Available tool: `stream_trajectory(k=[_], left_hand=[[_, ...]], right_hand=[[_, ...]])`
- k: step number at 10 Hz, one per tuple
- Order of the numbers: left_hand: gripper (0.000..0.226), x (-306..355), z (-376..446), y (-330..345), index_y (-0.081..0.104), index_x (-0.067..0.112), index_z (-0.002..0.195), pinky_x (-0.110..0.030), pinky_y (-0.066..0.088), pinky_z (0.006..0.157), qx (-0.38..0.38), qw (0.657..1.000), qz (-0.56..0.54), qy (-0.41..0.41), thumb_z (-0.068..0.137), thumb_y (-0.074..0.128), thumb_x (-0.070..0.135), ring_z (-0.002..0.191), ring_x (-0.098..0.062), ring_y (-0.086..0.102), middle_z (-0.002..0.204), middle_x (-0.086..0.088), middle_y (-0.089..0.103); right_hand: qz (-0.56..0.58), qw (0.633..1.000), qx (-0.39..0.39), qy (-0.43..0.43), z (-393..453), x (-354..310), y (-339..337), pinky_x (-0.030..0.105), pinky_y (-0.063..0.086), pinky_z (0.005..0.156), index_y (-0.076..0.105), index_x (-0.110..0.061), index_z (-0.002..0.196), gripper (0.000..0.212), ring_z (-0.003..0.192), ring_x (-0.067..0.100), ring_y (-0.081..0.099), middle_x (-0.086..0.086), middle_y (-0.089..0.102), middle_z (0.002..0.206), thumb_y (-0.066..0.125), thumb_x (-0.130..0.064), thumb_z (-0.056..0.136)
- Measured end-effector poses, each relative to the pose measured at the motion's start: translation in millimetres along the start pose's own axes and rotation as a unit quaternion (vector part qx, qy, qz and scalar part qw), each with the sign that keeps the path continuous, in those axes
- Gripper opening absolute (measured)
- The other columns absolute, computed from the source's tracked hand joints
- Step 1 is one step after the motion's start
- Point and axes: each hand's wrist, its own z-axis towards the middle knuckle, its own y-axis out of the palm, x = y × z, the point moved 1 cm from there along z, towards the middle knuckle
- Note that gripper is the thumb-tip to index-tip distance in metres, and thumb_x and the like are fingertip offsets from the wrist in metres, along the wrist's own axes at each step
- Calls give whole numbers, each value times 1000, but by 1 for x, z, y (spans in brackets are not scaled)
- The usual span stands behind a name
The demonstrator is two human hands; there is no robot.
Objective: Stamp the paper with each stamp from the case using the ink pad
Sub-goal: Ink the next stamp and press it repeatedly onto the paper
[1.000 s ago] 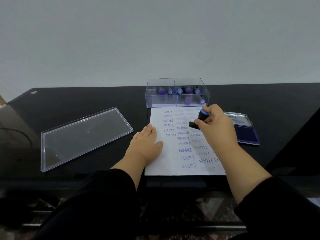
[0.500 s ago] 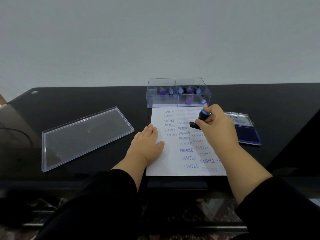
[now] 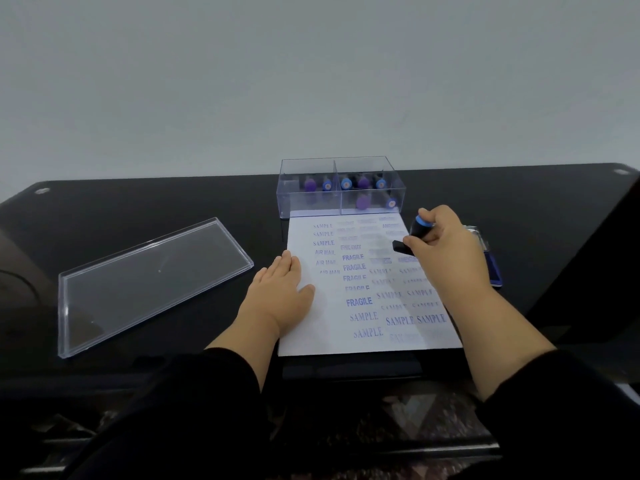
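The stamp [image 3: 412, 237] is in my right hand [image 3: 446, 244], tilted, its black base at the right edge of the paper [image 3: 325, 327] and its blue-ringed handle up near my knuckles; my thumb and curled fingers pinch it round the handle. Whether the base touches the sheet I cannot tell. The paper lies flat on the black table [image 3: 173, 202], covered with blue prints reading SAMPLE, AIR MAIL and FRAGILE. My left hand [image 3: 280, 289] rests flat on its left edge, fingers straight and together, thumb out to the side. Just beyond the sheet stands the clear case [image 3: 301, 202] with more purple and blue stamps inside. The ink pad [image 3: 493, 268] lies open behind my right hand, mostly hidden. The clear lid [image 3: 152, 278] lies well to the left
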Motion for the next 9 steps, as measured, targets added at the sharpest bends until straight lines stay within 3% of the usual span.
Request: stream_trajectory(k=[1, 3, 9], left_hand=[[62, -1, 0, 0, -3, 11, 152, -31, -2, 118, 6, 1000, 3, -1, 101, 24, 35, 147, -15, -6, 159, -3, -9], [61, -1, 2, 3, -3, 12, 152, -31, -1, 118, 9, 1000, 12, -3, 101, 22, 36, 147, -14, -6, 159, -2, -9], [61, 0, 2, 3, -4, 12, 152, -30, -2, 117, 8, 1000, 19, -5, 102, 21, 36, 147, -14, -6, 159, -2, -10]], right_hand=[[-23, 999, 15, 19, 2, 10, -13, 30, 52, 67, 50, -20, 117, 29, 79, 18, 61, -2, 62, 86, 60, -16, 91], [-136, 989, 31, 55, 8, 29, -31, 29, 42, 61, 47, -23, 121, 32, 80, 20, 56, 3, 61, 94, 59, -20, 92], [-176, 980, 18, 96, 4, 33, -30, 34, 45, 60, 44, -21, 121, 31, 80, 25, 51, 2, 54, 92, 53, -14, 91]])
